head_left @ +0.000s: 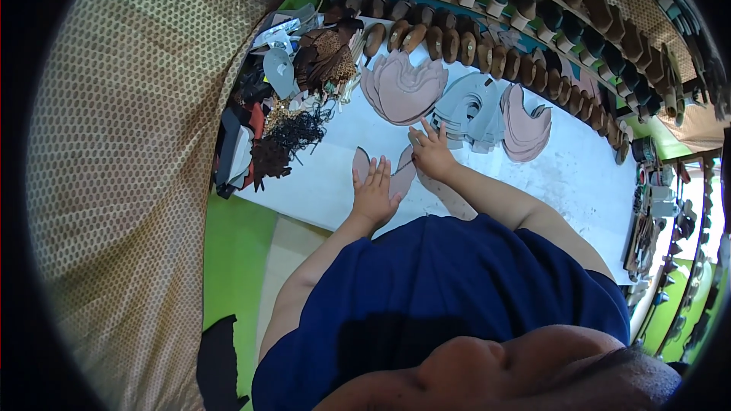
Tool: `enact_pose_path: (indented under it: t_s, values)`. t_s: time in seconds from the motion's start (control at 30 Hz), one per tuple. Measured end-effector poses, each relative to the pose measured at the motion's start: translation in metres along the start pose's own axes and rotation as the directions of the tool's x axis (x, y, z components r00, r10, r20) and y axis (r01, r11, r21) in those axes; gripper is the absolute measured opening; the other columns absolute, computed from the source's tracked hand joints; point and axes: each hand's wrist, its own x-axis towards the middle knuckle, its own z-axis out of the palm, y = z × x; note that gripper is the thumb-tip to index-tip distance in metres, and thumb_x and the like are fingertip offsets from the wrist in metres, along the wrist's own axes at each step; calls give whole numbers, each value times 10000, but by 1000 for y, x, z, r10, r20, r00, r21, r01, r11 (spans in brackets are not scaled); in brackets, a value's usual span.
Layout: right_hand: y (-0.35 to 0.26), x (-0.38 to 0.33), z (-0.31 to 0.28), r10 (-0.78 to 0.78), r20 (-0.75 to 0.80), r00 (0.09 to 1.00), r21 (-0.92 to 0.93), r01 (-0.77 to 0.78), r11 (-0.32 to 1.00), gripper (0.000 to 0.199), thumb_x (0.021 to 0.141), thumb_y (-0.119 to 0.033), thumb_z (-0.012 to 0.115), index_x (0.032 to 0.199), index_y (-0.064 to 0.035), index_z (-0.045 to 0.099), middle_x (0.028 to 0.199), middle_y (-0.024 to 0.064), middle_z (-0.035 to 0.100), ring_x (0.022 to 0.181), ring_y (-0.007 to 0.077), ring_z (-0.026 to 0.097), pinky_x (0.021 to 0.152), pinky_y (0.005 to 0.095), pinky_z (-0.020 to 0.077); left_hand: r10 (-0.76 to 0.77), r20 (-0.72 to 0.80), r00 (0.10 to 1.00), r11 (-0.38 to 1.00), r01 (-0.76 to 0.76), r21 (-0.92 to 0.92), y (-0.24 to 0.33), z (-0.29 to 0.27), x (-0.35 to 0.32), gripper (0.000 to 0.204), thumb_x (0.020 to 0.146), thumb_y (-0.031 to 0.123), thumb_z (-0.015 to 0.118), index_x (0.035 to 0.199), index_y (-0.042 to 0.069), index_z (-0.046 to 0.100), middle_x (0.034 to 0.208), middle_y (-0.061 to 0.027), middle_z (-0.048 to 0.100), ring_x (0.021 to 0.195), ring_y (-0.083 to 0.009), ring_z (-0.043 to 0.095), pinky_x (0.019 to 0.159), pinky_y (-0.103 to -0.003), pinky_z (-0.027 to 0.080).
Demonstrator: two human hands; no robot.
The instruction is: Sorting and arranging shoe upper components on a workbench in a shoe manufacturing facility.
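Note:
A pinkish-grey curved cut piece (401,182), like a shoe-upper part, lies flat on the white table (320,202) close to my body. My left hand (372,196) rests palm down on it, fingers stretched out and slightly apart. My right hand (433,155) is at the piece's right arm, fingers spread, its lower fingertips at the piece's edge. A thin dark line shows beside those fingertips; I cannot make out what it is. Just beyond my hands lie a stack of pinkish curved pieces (403,91), a stack of grey pieces (464,118) and another pinkish stack (524,128).
Scraps and dark cords (297,129) heap at the table's left end. Brown shoe lasts (467,49) line the back edge, with shelves of more lasts (525,4) above. A patterned curtain (145,167) hangs at left. Racks (678,259) stand at right.

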Motion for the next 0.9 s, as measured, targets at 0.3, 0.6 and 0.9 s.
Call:
enact_pose_path:
  t_s: [0.3, 0.6, 0.9]
  values:
    - [-1, 12, -11, -103, 21, 994, -45, 104, 994, 530, 847, -198, 641, 1345, -35, 561, 1514, 126, 410, 1515, 358, 151, 1116, 752, 103, 158, 23, 987, 986, -159, 46, -9, 18, 2, 749, 950, 484, 462, 1567, 108, 261, 1658, -60, 194, 1526, -265, 170, 1168, -661, 33]
    - [-2, 38, -4, -224, -57, 973, -135, 215, 967, 495, 844, -182, 613, 1324, -63, 586, 1516, 118, 419, 1515, 357, 165, 1107, 767, 95, 155, 49, 987, 988, -155, 4, -7, 15, 4, 729, 955, 452, 471, 1564, 109, 266, 1654, -53, 203, 1529, -272, 158, 1164, -669, 38]
    - [-8, 46, -16, -148, 20, 989, -95, 150, 984, 520, 800, -198, 665, 1295, -48, 610, 1478, 102, 443, 1508, 374, 158, 1091, 785, 104, 56, 33, 998, 998, -55, -31, -5, 7, 25, 722, 920, 402, 530, 1546, 114, 314, 1639, -85, 242, 1517, -303, 191, 1155, -680, 59]
